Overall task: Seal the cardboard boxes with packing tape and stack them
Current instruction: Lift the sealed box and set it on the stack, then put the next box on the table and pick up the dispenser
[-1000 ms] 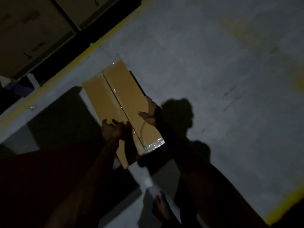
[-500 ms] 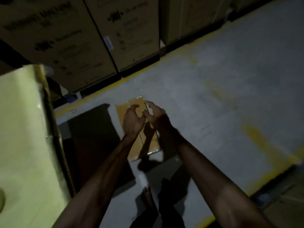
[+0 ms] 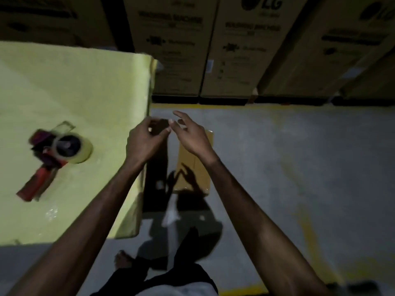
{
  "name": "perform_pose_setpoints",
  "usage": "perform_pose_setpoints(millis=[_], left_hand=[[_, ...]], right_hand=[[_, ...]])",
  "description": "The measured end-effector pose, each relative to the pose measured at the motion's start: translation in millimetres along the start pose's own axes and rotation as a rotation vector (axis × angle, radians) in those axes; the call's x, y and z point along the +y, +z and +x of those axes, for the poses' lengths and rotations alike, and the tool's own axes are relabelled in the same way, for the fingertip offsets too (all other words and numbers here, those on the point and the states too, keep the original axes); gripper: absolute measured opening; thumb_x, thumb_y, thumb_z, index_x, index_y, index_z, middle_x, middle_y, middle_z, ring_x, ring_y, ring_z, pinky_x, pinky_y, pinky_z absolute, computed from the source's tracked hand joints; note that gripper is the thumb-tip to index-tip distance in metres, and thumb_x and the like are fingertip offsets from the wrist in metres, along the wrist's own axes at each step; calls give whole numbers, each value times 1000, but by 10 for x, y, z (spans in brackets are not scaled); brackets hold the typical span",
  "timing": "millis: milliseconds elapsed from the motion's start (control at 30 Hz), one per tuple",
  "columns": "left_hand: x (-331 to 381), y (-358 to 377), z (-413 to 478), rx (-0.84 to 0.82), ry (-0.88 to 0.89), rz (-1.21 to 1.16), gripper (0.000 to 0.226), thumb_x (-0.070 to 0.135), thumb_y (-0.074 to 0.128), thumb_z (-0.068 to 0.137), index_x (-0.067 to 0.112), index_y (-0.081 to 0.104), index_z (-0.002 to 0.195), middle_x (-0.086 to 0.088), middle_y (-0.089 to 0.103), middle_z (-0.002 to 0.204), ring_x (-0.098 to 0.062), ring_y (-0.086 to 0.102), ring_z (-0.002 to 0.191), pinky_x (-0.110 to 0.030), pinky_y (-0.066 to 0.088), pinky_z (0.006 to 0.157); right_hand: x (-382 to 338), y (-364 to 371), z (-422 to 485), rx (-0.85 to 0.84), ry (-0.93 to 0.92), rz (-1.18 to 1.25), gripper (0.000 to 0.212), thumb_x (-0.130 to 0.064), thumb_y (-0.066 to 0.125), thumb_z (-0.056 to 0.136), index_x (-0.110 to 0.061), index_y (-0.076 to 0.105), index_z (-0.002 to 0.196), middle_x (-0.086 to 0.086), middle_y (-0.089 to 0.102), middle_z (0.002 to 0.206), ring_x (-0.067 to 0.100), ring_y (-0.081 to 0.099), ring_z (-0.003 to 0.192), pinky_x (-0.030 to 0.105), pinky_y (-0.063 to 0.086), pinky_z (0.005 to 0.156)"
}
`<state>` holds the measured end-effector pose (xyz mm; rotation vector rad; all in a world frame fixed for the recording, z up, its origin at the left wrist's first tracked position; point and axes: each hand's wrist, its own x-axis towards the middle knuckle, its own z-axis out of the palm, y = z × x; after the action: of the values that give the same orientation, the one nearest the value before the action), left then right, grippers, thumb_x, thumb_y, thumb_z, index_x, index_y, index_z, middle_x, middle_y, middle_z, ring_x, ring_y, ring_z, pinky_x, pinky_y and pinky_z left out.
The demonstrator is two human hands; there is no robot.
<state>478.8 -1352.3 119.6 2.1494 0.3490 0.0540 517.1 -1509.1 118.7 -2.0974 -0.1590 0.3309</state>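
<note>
Yellow-green cloth covered the table (image 3: 85, 86) at frame left; the cardboard box (image 3: 198, 174) lay on the floor at centre, lengthwise up the frame. The tape dispenser (image 3: 57, 150) sat on the table, left of the nearer left hand (image 3: 145, 142); that and the right hand (image 3: 190, 135) hovered empty, loose-fingered.

**One head-worn camera, tipped forward and down**

A single wide-angle view looks out from the person's head, down along both outstretched forearms. The left hand (image 3: 143, 144) and right hand (image 3: 192, 137) sit mid-frame, close to the lens. The yellow-covered table (image 3: 74, 82) fills the left side, seen from above. Grey floor (image 3: 299, 167) spreads to the right, and tall printed cartons (image 3: 171, 39) line the top edge, farthest away and leaning outward.
</note>
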Motion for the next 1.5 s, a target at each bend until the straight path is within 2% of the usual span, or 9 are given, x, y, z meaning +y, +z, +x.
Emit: perform_pose_setpoints(millis=[167,233,367,500,633,867,1033,1267,1500], left_hand=[[-863,-1062,-239,115,-118,-1,49,51,78,87,24,68,126,3,72,125,-19,70,100,-39,56,89],[-1204,-1534,-377,132,-144,-9,51,53,78,85,22,69,125,2,73,121,-18,70,102,-39,56,92],[-1966,-2566,-719,172,-232,-30,49,64,71,76,31,70,113,10,74,109,-16,72,95,-40,57,88],[-2863,-3565,-1080,199,-357,61,44,60,76,83,33,69,118,9,75,113,-15,71,95,-39,57,86],[-3625,-4457,-1464,205,-509,73,46,62,74,85,33,67,120,9,74,115,-14,71,98,-36,58,86],[-4723,-5674,-2029,218,-711,62,50,59,70,91,24,64,125,2,70,118,-18,67,103,-37,57,85],[-5506,-6542,-2172,230,-839,-53,58,66,70,87,28,61,130,2,66,118,-18,67,103,-38,58,84],[-6588,-7787,-2064,435,-982,-162,44,60,74,85,26,70,114,9,74,104,-13,69,101,-36,57,88],[-7774,-8767,-1887,329,-1082,-175,46,69,52,75,36,63,105,1,76,107,-25,71,98,-36,58,82]], right_hand=[[-711,1168,-48,-153,-39,-60,52,-62,49,100,-37,52,145,3,62,142,22,61,126,33,44,102],[-1022,1704,-82,-200,-43,-75,53,-65,49,99,-38,52,144,4,62,140,23,62,123,37,47,105],[-1695,2839,-219,-275,-129,-175,43,-48,55,102,-25,59,139,5,67,133,23,61,123,41,48,104],[-2244,4083,-370,-391,-184,-314,48,-54,57,99,-29,59,139,2,67,134,21,63,122,41,50,103],[-2721,5146,-593,-568,-240,-476,50,-60,55,97,-36,56,140,-4,67,132,20,62,121,35,48,95],[-3415,6899,-783,-983,-343,-734,58,-62,55,95,-33,50,145,9,63,137,32,60,124,43,51,98],[-3992,8203,-667,-1109,-434,-800,65,-65,57,92,-32,48,147,13,61,134,35,60,120,44,52,97],[-4805,9953,-511,-1202,-427,-714,62,-60,60,94,-24,53,144,10,63,136,31,57,127,40,48,100],[-5148,11445,-491,-1285,-162,-579,51,-50,64,95,-15,66,131,9,67,128,29,64,116,39,52,98]])
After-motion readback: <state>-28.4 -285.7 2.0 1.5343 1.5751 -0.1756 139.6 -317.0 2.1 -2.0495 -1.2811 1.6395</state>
